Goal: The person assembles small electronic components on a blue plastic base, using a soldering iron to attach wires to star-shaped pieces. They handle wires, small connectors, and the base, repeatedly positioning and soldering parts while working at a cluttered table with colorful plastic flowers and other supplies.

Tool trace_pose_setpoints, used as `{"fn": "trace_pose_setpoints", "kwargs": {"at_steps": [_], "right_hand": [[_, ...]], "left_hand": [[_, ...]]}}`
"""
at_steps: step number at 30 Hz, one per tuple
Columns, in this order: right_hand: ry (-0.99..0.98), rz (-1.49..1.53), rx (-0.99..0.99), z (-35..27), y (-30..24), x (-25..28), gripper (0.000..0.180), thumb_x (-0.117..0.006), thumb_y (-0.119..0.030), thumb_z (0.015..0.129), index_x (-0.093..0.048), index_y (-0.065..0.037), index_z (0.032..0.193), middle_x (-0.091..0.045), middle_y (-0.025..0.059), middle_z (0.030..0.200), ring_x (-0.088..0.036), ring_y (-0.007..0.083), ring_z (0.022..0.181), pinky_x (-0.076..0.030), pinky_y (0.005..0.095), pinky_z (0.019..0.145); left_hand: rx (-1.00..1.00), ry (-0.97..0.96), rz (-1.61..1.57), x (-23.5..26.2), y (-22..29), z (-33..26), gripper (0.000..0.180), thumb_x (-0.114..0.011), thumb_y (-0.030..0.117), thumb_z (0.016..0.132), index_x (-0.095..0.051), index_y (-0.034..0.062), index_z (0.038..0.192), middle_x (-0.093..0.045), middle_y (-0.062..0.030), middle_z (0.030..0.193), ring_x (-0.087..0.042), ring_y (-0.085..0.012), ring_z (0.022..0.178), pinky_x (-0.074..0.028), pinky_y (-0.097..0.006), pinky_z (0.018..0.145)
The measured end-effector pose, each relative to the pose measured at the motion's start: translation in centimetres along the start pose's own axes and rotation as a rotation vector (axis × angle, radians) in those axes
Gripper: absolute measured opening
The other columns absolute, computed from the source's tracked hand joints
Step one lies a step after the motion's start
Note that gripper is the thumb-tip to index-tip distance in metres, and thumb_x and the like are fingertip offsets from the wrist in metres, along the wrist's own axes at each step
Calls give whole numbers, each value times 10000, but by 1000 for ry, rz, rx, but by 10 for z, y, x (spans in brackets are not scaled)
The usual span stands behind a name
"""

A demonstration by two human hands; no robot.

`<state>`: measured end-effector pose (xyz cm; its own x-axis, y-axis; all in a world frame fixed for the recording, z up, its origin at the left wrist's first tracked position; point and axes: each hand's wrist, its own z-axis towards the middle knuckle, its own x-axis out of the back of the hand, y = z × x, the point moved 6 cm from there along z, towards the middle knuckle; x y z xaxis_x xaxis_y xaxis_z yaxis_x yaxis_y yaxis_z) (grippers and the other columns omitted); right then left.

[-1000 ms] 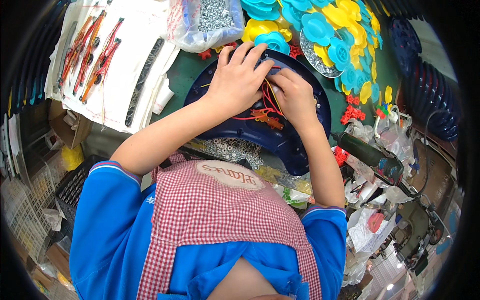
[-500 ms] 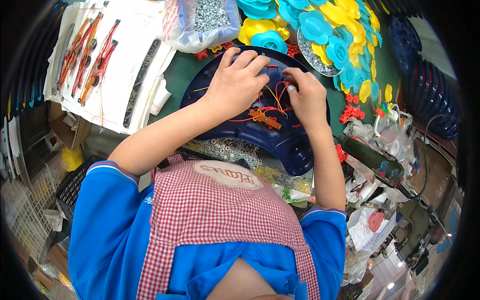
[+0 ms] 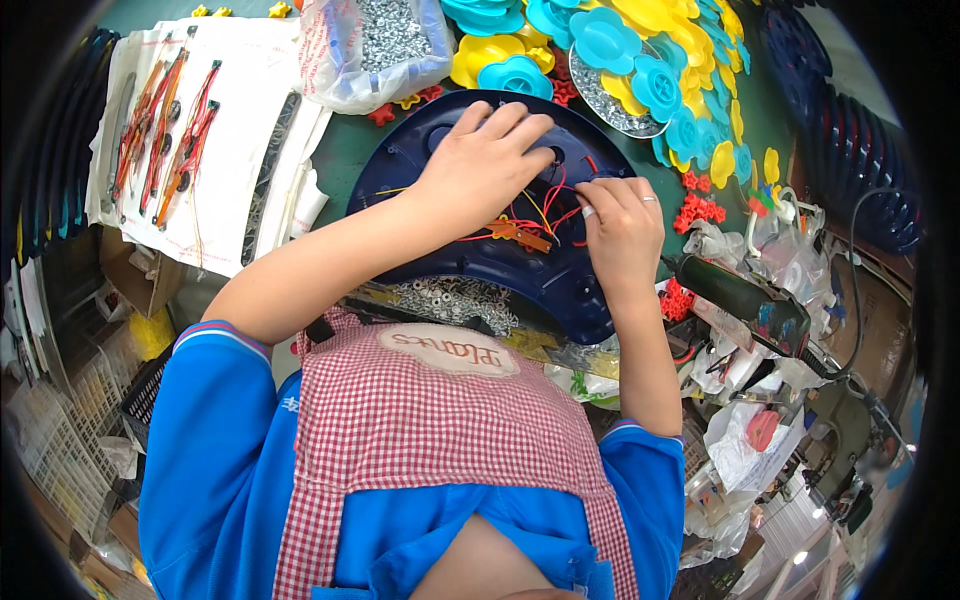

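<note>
In front of me on the green table lies a dark blue, curved plastic shell (image 3: 400, 150), hollow side up. Thin red and yellow wires (image 3: 549, 200) run loosely inside it, along with an orange-brown strip (image 3: 520, 235). My left hand (image 3: 490, 160) rests over the shell's far middle, fingers bent and spread; its thumb and undersides are hidden. At the right part of the shell, my right hand (image 3: 622, 215) has thumb and forefinger pinched together on a red wire. A ring shows on that hand.
Left, wire assemblies (image 3: 165, 150) lie on white sheets (image 3: 245, 60). A lined box of screws (image 3: 395, 40) stands beyond the shell. Blue and yellow flower-shaped pieces (image 3: 605, 45) pile around a metal dish (image 3: 600, 110). A dark green tool with a cord (image 3: 745, 300) sits right; loose screws (image 3: 455, 300) lie nearer.
My right hand has turned and closed its fingertips on the red wire near the shell's right side. My left fingers have shifted slightly and spread. The whole view has moved a little.
</note>
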<state>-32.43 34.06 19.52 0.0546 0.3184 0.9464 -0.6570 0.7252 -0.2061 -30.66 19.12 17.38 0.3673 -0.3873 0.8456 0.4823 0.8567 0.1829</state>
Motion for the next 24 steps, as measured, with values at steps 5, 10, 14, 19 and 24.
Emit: {"fn": "trace_pose_setpoints", "kwargs": {"at_steps": [5, 10, 14, 19, 24], "right_hand": [[74, 32, -105, -2, 13, 3, 115, -672, -1, 803, -676, -45, 910, -665, 74, 911, -652, 278, 847, -531, 378, 755], [151, 316, -174, -4, 10, 1, 128, -694, -5, 804, -664, -41, 924, -685, 103, 880, -666, 280, 794, -530, 365, 732], [96, 127, -96, -11, 9, -7, 189, -713, 21, 763, -688, -54, 935, -696, 78, 833, -637, 243, 806, -509, 343, 729], [123, 141, -129, -12, 14, -11, 193, -703, -16, 750, -677, -112, 915, -663, 24, 774, -594, 225, 807, -465, 368, 747], [11, 18, -106, -9, 8, -7, 229, -721, 11, 737, -693, -86, 942, -693, 29, 797, -604, 219, 793, -470, 344, 761]], "left_hand": [[143, -160, -99, 3, -12, -20, 256, -748, 142, 691, -713, 112, 943, -601, -23, 1064, -575, -218, 1041, -460, -364, 929], [76, -82, -83, 13, -12, -21, 155, -731, 142, 716, -721, 101, 866, -623, -11, 943, -608, -204, 919, -491, -342, 843], [66, -270, -172, 43, -7, -45, 203, -744, 191, 733, -715, 112, 919, -609, 2, 786, -596, -190, 722, -488, -335, 656], [-23, -380, -318, 55, 1, -87, 422, -787, 233, 693, -701, 118, 1090, -648, -60, 1140, -649, -242, 947, -537, -357, 784], [-48, -305, -211, 45, 1, -116, 446, -784, 188, 676, -707, 145, 1113, -598, -68, 1329, -656, -251, 1031, -551, -349, 835]]}}
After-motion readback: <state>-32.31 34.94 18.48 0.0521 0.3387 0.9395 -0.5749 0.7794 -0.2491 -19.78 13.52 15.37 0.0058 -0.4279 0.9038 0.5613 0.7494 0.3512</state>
